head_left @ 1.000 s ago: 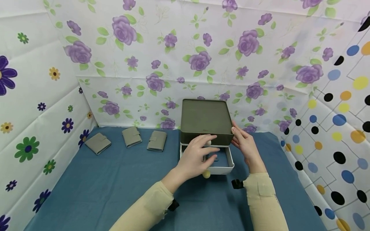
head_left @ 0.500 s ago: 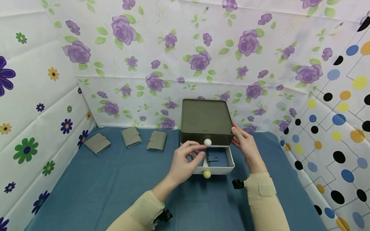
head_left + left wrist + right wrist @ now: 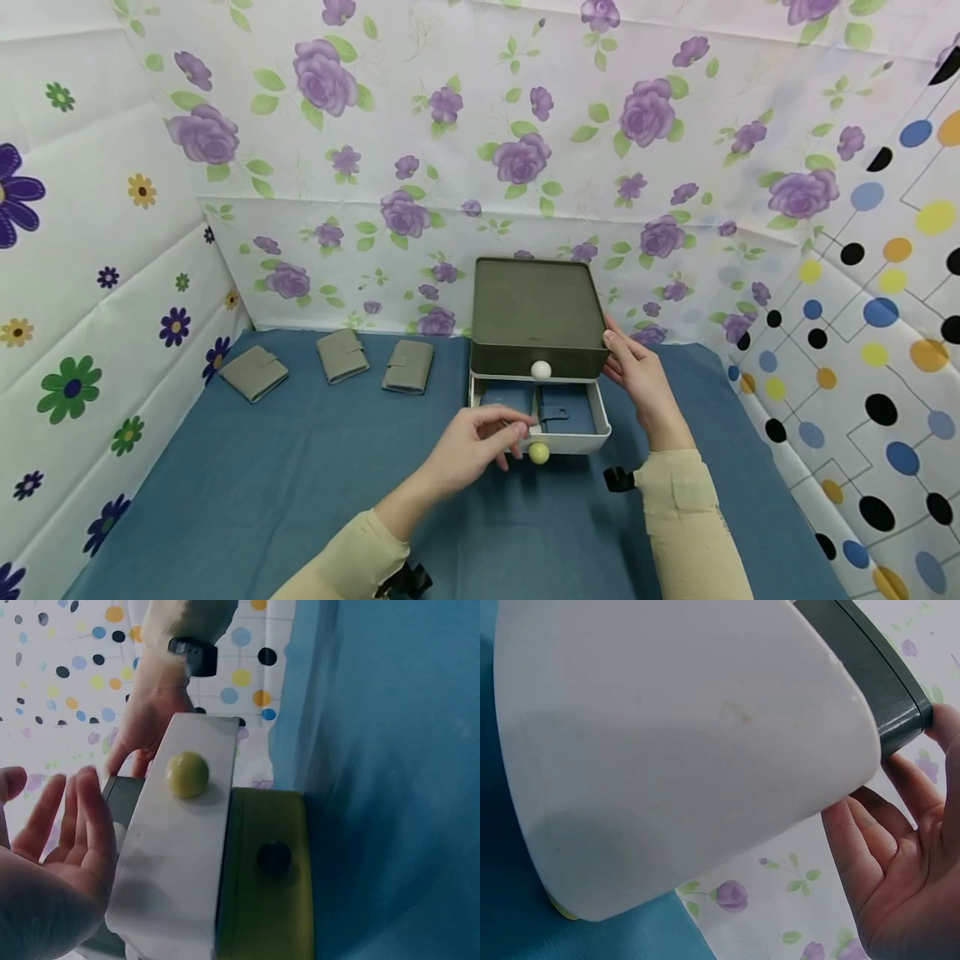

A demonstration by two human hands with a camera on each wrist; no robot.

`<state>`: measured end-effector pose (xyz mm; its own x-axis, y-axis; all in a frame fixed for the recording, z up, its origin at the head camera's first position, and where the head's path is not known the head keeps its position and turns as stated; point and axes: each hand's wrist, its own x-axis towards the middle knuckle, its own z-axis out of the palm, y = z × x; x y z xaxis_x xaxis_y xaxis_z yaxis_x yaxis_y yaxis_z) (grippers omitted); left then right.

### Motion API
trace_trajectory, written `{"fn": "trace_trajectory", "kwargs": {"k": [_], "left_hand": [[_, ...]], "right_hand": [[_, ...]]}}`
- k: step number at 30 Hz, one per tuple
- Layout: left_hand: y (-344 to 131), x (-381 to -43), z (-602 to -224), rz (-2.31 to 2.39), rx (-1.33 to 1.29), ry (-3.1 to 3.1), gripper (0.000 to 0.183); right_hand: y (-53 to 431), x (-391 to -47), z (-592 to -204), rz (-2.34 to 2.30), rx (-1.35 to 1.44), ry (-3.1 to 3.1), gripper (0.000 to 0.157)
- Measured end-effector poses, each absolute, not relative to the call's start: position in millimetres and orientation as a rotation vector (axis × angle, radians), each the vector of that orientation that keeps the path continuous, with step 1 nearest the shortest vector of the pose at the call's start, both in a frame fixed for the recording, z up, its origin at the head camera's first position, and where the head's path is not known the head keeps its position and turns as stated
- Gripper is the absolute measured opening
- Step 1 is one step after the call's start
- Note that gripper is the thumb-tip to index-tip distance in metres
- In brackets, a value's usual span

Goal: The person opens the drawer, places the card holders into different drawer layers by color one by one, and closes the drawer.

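Observation:
A small drawer box (image 3: 536, 304) with a dark green top stands on the table. Its white drawer (image 3: 592, 442), fronted by a yellow knob (image 3: 538, 453), is pulled out; the dark drawer above carries a white knob (image 3: 541, 370). Inside the white drawer lie blue wallet-like items (image 3: 573, 417), one with a snap strap, at either side of a pale divider. My left hand (image 3: 476, 446) hovers at the drawer's front left, fingers loosely bent, holding nothing and apart from the yellow knob. My right hand (image 3: 637, 375) holds the box's right side, thumb near the upper edge, fingers along the side.
Three grey-green wallets with strap closures lie left of the box: a left one (image 3: 255, 373), a middle one (image 3: 342, 356) and a right one (image 3: 408, 366). An olive drawer front (image 3: 262, 915) with a dark knob (image 3: 274, 858) sits beneath the white drawer. Patterned cloths surround the table.
My left hand has drawn back from over the white drawer, down and left toward its front, uncovering the blue items and both knobs. The right hand stays on the box.

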<state>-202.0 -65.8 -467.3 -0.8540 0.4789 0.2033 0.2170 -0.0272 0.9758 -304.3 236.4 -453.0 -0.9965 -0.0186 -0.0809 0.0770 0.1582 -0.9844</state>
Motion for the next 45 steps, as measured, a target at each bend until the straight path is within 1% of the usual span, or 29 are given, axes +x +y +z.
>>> {"fn": "trace_trajectory", "kwargs": {"k": [4, 10, 15, 28, 38, 45], "left_hand": [[-63, -198, -477, 1.854, 0.785, 1.957, 0.033], [-60, -198, -492, 1.668, 0.804, 1.834, 0.032], [-58, -199, -504, 1.570, 0.770, 1.798, 0.032], [-50, -204, -525, 1.737, 0.447, 1.693, 0.044], [-45, -205, -530, 1.827, 0.377, 1.598, 0.055], [-42, -204, -530, 1.870, 0.338, 1.575, 0.057]], "right_hand": [[237, -304, -453, -1.991, 0.053, 2.335, 0.069], [236, -304, -452, -1.994, 0.040, 2.341, 0.066], [236, -304, -452, -1.988, 0.045, 2.340, 0.067], [236, -305, -453, -1.993, 0.029, 2.338, 0.070], [236, -304, -453, -2.000, 0.021, 2.337, 0.070], [236, -305, -453, -2.003, 0.022, 2.335, 0.069]]}}
